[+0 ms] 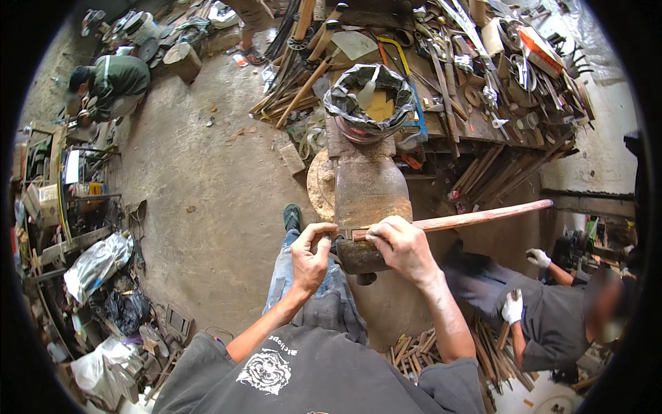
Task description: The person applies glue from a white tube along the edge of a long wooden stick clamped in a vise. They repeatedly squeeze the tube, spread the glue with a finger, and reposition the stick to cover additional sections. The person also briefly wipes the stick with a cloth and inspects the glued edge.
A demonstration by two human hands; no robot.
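Observation:
My right hand [401, 250] is closed around a long reddish-brown wooden rod [483, 217] close to its left end. The rod lies across the near part of a worn metal block [372, 193], which looks like an anvil or a big vise, and its far end sticks out to the right. Just left of the rod's end, my left hand [310, 257] has thumb and forefinger pinched together at the block's edge. Whatever those fingertips hold is too small to make out. A bucket lined with a black bag [369, 124] stands at the block's far end, with a pale-handled tool inside.
A cluttered workbench [476, 138] with tools and wood stands far right. Close on my right is a co-worker in white gloves [512, 307]; another person [114, 86] bends down at far left. Loose wooden sticks [417, 352] lie near right, plastic bags [100, 265] at left.

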